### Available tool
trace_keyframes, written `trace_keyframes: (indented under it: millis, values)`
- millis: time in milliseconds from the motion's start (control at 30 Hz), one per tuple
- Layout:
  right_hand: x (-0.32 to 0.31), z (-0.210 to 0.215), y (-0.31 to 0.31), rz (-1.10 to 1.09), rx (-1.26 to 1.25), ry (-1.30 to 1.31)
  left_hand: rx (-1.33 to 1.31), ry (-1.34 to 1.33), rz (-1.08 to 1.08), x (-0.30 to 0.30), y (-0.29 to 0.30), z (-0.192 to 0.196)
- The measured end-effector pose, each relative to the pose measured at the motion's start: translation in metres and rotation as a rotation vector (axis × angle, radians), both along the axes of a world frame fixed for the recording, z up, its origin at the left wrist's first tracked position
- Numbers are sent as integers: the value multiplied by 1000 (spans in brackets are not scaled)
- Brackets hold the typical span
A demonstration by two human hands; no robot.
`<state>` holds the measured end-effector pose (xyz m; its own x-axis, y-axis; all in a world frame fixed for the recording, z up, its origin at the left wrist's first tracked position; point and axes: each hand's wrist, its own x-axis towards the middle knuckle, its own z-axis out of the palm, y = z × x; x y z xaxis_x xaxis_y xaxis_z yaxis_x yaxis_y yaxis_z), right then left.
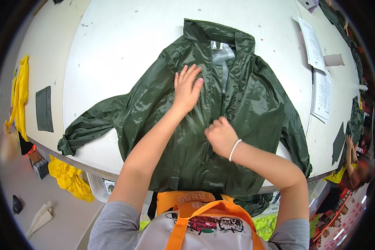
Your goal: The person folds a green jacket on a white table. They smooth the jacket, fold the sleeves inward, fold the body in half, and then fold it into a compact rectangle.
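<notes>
Dark green rain jacket (158, 108) is lying front-up on the white table (121, 50), collar (214, 31) pointing away from me, hem hanging over the near edge. One sleeve is stretching out to my left; the other is trailing down on my right.

Left hand (187, 92): resting flat on the front panel beside the front zip (211, 96), fingers spread, not gripping anything. Right hand (221, 136): curling into a loose fist at the zip line, lower down. Can't tell if I'm pinching the slider or just the placket; my knuckles are hiding it.

Upper front is gaping, mesh lining (221, 58) showing below the collar. Judging by that, I'm probably working the front closure: left steadying the panel, right handling the zip.

Next move, my read: keeping the left palm down, lining up both front edges, then drawing the right hand along the zip toward the collar. Thin shell looks slippery and wrinkly, so it's likely bunching or catching if I'm rushing.
</notes>
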<state>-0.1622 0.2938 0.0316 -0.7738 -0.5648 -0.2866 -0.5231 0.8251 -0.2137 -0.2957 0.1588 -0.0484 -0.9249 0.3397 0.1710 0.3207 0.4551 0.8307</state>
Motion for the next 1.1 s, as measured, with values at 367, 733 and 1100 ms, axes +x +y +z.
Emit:
trace_keyframes:
  millis: [367, 733, 1100]
  values:
    - [-213, -10, 69, -419, 168, 543, -67, 117, 174, -59, 29, 45]
    - [-173, -47, 41, -1005, -413, 341, -725, -50, 140, -103, 65, 38]
    - [-172, -36, 46, -1032, -559, 427, -196, -452, -50, -135, 45, 20]
